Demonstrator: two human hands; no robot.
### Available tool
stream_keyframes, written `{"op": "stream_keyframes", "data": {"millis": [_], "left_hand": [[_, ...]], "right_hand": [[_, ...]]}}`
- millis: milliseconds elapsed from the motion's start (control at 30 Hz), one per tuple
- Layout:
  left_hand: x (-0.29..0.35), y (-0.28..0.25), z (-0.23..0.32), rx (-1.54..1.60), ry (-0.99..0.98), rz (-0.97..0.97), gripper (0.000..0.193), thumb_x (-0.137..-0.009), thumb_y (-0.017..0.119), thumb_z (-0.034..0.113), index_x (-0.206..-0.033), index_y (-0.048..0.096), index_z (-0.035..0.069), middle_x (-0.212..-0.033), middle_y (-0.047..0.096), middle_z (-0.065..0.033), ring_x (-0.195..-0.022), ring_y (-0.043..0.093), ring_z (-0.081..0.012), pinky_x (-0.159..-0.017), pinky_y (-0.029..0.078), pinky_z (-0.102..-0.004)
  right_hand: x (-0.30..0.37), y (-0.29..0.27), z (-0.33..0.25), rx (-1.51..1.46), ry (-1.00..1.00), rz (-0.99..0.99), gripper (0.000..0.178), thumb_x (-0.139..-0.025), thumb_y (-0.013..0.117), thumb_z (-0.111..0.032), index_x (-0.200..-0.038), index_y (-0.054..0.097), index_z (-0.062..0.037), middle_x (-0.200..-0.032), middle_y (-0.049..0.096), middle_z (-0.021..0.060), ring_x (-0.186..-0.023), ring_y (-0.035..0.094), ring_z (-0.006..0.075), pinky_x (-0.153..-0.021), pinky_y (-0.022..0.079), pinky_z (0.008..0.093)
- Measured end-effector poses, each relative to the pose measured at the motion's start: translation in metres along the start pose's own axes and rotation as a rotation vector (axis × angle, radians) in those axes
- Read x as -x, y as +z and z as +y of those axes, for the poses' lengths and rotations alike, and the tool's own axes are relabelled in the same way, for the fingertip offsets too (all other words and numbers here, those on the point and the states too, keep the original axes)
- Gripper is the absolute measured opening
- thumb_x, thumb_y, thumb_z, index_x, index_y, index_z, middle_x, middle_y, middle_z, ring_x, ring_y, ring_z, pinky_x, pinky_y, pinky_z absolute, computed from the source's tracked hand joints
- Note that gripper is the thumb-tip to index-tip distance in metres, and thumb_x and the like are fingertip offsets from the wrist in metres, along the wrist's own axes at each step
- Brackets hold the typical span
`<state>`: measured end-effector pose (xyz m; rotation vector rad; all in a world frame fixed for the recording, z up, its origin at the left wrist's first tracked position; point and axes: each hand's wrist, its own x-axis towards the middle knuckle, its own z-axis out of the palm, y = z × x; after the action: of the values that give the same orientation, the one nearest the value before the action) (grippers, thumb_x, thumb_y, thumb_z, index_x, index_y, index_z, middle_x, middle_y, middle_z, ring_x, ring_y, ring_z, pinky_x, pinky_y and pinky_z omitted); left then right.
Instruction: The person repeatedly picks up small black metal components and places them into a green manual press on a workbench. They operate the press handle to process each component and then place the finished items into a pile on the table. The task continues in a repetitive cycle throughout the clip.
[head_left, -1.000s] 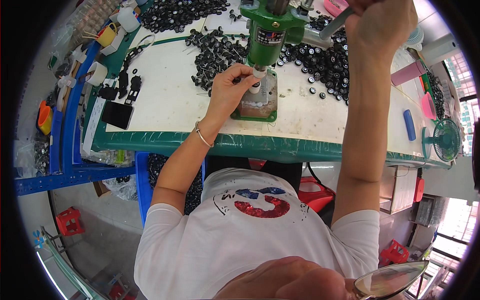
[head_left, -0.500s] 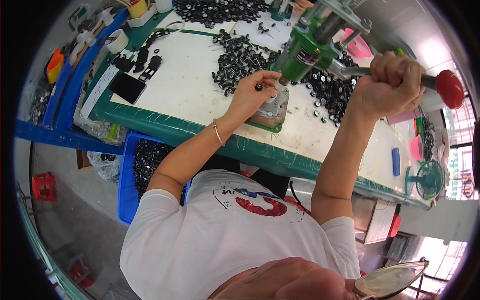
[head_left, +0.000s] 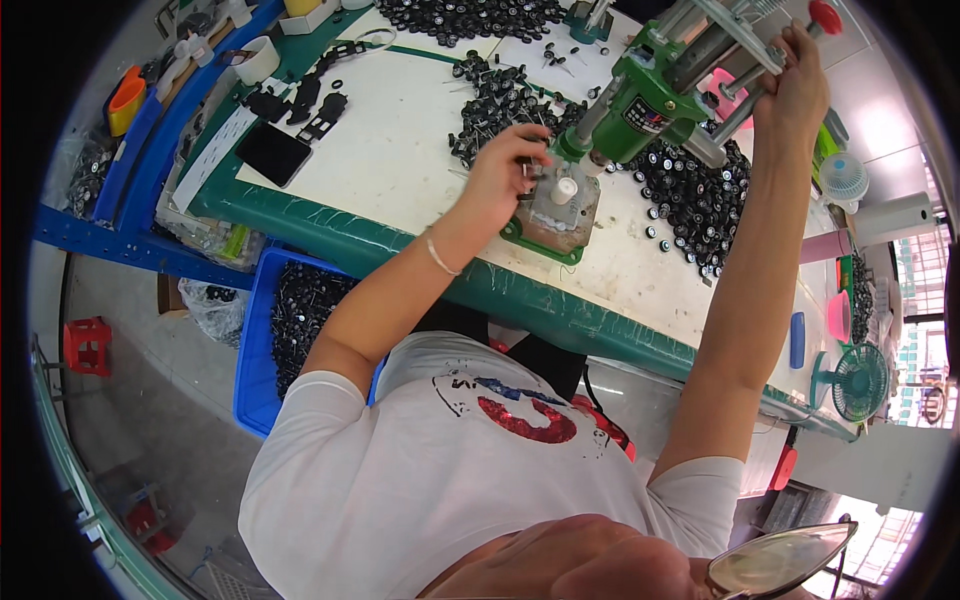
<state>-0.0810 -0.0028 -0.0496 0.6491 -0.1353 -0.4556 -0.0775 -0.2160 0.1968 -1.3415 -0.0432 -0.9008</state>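
A green hand press (head_left: 640, 105) stands on the table, its base plate (head_left: 575, 232) near the front edge. From the plate rises a short white post (head_left: 565, 190), which sits bare under the raised ram. My left hand (head_left: 503, 180) is just left of the post, its fingers curled around a small dark part (head_left: 531, 171) that is blurred. High on the right, my right hand (head_left: 793, 90) is wrapped round the metal lever (head_left: 742, 112) of the press, below its red knob (head_left: 825, 16).
Small black wheels with metal pins lie heaped behind the press (head_left: 500, 105), and black round pieces (head_left: 690, 195) to its right. A black phone (head_left: 273, 154) and black straps lie at left. A blue bin (head_left: 262, 345) of dark parts stands below the table. A green fan (head_left: 858, 383) is at right.
My right hand has swung the lever upward, and the ram has lifted off the post. My left hand has drawn back to the left of the post.
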Motion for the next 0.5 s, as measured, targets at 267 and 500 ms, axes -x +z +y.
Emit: {"op": "stream_keyframes", "data": {"millis": [267,500], "left_hand": [[0.028,-0.056,0.06,-0.124,-0.119,0.146,0.019,-0.094,0.055,0.025,-0.092,0.055,0.007,-0.079,0.054,-0.0035,-0.062,0.048,-0.0085,-0.047,0.032,-0.0183],[0.038,-0.053,0.059,-1.564,0.171,0.091,0.023,-0.078,0.069,0.008,-0.101,0.069,0.004,-0.081,0.062,-0.0023,-0.069,0.056,-0.0127,-0.064,0.045,-0.0278]], "right_hand": [[0.022,-0.059,0.037,0.032,0.088,-0.212,0.028,-0.099,0.047,-0.028,-0.107,0.058,-0.0036,-0.085,0.062,0.0049,-0.079,0.059,0.013,-0.07,0.045,0.0239],[0.114,-0.168,0.079,0.739,0.359,-0.296,0.025,-0.086,0.066,-0.027,-0.098,0.067,-0.0047,-0.078,0.064,0.003,-0.064,0.058,0.0098,-0.058,0.046,0.0248]]}}
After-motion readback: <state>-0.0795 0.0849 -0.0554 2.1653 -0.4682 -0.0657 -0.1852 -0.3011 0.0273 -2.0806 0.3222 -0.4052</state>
